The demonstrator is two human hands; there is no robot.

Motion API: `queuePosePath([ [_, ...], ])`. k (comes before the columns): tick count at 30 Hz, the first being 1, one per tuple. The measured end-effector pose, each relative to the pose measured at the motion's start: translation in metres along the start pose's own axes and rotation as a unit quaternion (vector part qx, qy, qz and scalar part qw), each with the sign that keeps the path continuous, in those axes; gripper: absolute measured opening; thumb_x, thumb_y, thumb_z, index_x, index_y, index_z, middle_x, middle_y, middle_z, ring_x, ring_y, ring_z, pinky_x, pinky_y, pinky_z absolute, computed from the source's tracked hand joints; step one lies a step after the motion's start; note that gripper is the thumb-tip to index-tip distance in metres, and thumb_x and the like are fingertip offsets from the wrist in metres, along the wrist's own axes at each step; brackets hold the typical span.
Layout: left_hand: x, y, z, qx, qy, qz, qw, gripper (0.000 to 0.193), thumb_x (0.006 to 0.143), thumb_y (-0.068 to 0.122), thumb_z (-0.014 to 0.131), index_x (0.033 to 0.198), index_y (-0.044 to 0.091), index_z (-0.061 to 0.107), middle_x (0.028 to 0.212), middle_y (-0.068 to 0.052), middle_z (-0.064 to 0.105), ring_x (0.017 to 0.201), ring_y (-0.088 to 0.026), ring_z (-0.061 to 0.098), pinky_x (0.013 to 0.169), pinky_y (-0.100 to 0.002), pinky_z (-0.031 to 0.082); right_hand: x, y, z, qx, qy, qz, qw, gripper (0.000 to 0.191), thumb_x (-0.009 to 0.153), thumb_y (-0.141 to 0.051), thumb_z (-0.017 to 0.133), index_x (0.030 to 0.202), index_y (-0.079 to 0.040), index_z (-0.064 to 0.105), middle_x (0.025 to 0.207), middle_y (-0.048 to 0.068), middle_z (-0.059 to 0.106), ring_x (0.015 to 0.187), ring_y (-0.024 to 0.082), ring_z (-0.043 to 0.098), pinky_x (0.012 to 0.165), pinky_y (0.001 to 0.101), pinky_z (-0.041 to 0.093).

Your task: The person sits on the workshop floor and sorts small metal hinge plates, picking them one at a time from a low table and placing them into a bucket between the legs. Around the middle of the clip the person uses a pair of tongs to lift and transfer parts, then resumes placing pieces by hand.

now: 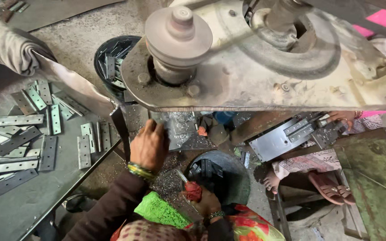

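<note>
We pressed our left hand (149,145) flat, ungripping, on the press bed (182,129) at 12 o'clock | right hand (204,201) clenched a red-handled tool (192,189) | hinge bucket (222,176) at 2 o'clock.

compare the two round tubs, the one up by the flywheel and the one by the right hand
The upper tub is dark-rimmed, half hidden under the machine plate, and packed with pale grey hinge plates. The lower tub is grey, lies fully in view beside the right hand, and holds fewer, darker pieces. Both are round and hold metal parts.
</note>
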State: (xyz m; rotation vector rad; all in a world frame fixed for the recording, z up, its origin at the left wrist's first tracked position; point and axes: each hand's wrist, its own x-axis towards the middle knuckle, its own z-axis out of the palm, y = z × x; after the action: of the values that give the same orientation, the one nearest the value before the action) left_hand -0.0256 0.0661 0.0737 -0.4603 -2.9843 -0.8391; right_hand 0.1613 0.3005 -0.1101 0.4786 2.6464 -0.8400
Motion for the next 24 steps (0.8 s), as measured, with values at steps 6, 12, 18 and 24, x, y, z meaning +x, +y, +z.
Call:
queuePosePath([
  [6,-0.007,0.001,0.043,0.215,0.034,0.137,0.966,0.039,0.092,0.027,0.063,0.119,0.000,0.061,0.132,-0.018,0.052,0.114,-0.033,0.052,0.080,-0.049,0.056,0.012,0.014,0.011,0.006,0.015,-0.009,1.000,0.062,0.067,-0.034,0.084,0.125,-0.021,0.065,0.107,0.020,0.074,0.101,0.041,0.069,0.083,0.0513,0.057],
  [12,-0.010,-0.035,0.039,0.129,0.029,0.078,0.988,0.067,0.082,0.034,0.066,0.141,0.004,0.055,0.149,-0.016,0.047,0.138,-0.036,0.042,0.109,-0.060,0.030,0.003,-0.015,-0.009,-0.058,-0.057,0.082,0.993,0.055,0.078,-0.044,0.081,0.125,-0.018,0.067,0.106,0.021,0.074,0.103,0.041,0.069,0.085,0.0517,0.055],
  [18,0.012,-0.041,0.041,0.141,-0.005,0.020,0.990,0.060,0.092,0.041,0.058,0.139,0.004,0.053,0.149,-0.015,0.050,0.145,-0.031,0.039,0.122,-0.065,0.000,-0.010,-0.085,-0.103,-0.120,-0.119,0.017,0.986,0.063,0.075,-0.058,0.081,0.123,-0.021,0.065,0.107,0.012,0.077,0.103,0.034,0.073,0.089,0.0437,0.057],
  [24,0.021,-0.052,0.063,0.153,0.088,0.056,0.983,0.052,0.094,0.037,0.054,0.132,0.001,0.059,0.147,-0.020,0.054,0.143,-0.033,0.044,0.123,-0.063,0.004,-0.018,-0.093,-0.074,-0.166,-0.075,0.065,0.981,0.067,0.072,-0.055,0.083,0.126,-0.022,0.063,0.107,0.015,0.077,0.103,0.035,0.073,0.088,0.0452,0.058],
])
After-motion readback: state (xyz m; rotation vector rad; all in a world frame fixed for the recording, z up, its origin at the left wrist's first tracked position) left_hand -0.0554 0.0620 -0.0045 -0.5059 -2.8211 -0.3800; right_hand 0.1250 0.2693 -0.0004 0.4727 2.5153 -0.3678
